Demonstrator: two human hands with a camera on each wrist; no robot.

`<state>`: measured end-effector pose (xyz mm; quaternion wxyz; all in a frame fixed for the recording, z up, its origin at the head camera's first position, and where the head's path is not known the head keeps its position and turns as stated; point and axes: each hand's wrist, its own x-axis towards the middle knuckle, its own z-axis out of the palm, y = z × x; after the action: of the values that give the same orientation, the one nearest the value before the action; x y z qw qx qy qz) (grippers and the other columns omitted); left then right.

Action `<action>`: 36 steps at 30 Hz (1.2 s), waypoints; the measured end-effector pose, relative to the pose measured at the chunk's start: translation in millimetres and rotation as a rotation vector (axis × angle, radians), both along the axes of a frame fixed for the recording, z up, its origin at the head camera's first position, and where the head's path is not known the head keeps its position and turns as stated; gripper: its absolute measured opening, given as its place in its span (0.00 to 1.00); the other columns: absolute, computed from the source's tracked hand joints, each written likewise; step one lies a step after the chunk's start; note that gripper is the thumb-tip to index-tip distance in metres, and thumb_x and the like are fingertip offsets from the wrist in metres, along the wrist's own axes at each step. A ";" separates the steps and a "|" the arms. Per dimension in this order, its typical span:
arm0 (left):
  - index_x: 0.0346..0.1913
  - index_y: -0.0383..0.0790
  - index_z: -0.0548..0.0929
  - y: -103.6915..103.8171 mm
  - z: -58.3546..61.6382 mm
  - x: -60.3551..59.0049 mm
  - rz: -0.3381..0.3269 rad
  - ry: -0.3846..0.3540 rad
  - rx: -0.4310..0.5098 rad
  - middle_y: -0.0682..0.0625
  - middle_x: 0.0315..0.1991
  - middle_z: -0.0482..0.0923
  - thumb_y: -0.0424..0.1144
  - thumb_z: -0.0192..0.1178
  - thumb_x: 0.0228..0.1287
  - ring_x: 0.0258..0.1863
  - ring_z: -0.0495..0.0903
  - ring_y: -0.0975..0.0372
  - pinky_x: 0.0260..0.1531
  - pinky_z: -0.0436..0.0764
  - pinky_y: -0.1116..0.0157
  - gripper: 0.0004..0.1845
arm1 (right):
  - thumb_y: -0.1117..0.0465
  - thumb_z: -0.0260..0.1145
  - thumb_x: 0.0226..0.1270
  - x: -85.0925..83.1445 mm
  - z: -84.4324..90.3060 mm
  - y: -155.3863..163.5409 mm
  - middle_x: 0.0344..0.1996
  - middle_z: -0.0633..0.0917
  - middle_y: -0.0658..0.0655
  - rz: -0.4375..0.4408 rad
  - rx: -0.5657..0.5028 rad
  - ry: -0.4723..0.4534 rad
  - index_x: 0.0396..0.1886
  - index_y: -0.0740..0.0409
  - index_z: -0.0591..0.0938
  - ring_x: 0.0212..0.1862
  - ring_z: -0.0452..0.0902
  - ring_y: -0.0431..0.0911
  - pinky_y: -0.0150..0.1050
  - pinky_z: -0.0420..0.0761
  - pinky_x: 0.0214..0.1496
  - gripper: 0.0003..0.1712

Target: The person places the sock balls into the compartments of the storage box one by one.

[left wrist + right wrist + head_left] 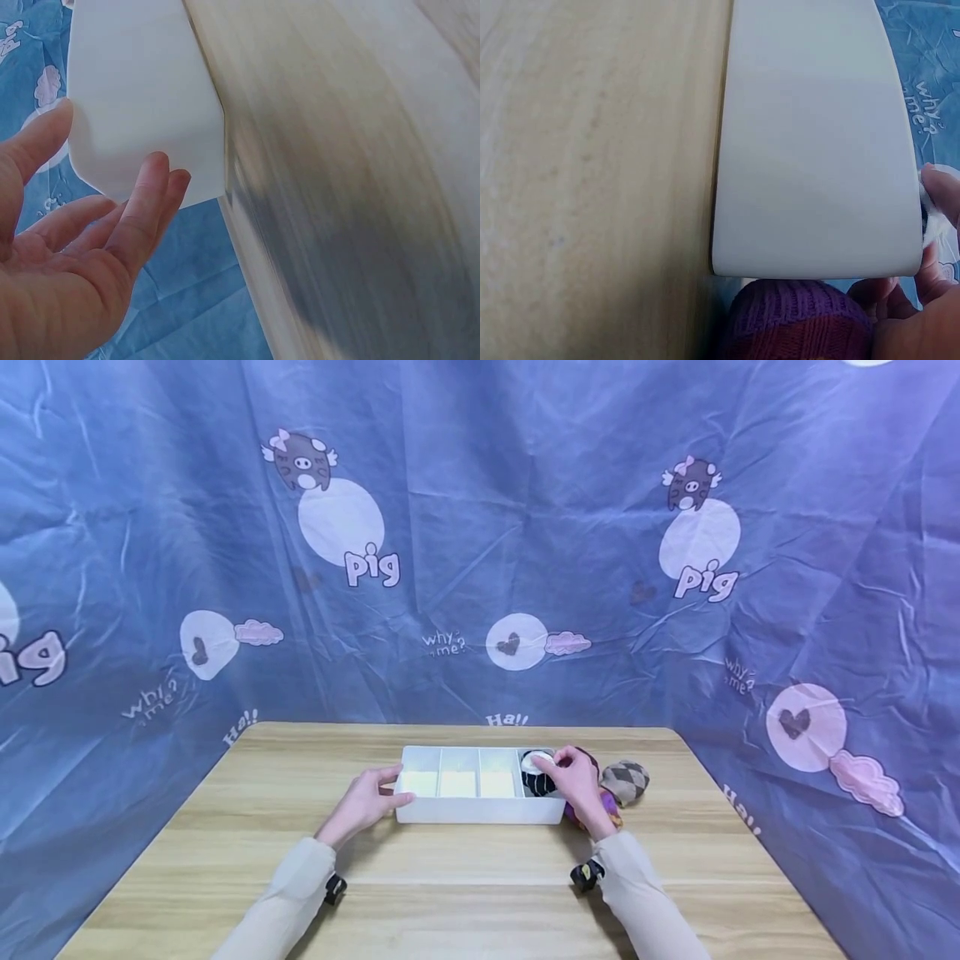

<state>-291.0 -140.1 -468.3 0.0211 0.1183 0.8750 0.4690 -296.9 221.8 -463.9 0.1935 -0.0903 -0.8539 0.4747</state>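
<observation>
A long white divided box (480, 811) lies crosswise on the table. At its left end my left hand (365, 798) holds the box, with the thumb at the rim; the left wrist view shows the other fingers (142, 214) against the end wall. My right hand (577, 782) pinches a rolled black sock with white lines and a white top (538, 783) in the rightmost compartment. Right beside the box are a purple and maroon knit sock (795, 319) and a grey-beige argyle sock (625, 782). My right fingers partly hide the striped sock.
The wooden table (465, 902) extends in front of the box and to both sides. Behind it hangs a blue printed curtain (465, 552). A dark sock (592, 760) shows partly behind my right hand. White dividers split the box into compartments.
</observation>
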 end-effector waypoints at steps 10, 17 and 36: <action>0.67 0.33 0.71 1.2 -2.9 -2.6 0.006 0.025 0.003 0.37 0.67 0.71 0.44 0.71 0.58 0.53 0.82 0.45 0.49 0.86 0.57 0.37 | 0.52 0.70 0.64 -4.1 1.3 7.9 0.34 0.83 0.52 0.087 -0.170 -0.029 0.37 0.60 0.81 0.37 0.74 0.40 0.30 0.74 0.43 0.15; 0.68 0.34 0.71 0.7 -4.6 -3.8 0.005 0.027 -0.004 0.38 0.68 0.70 0.45 0.71 0.58 0.54 0.81 0.45 0.49 0.86 0.57 0.37 | 0.57 0.66 0.68 -0.6 3.8 20.2 0.38 0.86 0.56 0.174 -0.279 -0.043 0.47 0.65 0.83 0.36 0.78 0.43 0.32 0.82 0.36 0.16; 0.67 0.32 0.71 2.1 -7.3 -3.5 0.003 0.052 -0.002 0.36 0.65 0.72 0.43 0.71 0.58 0.51 0.83 0.46 0.47 0.87 0.58 0.37 | 0.52 0.67 0.68 23.7 6.1 72.9 0.59 0.81 0.63 0.235 -0.211 -0.051 0.61 0.63 0.78 0.47 0.78 0.29 0.20 0.77 0.50 0.28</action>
<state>-294.5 -138.0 -475.6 -0.0023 0.1291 0.8760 0.4647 -273.2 294.7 -457.8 0.1045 -0.0216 -0.8085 0.5787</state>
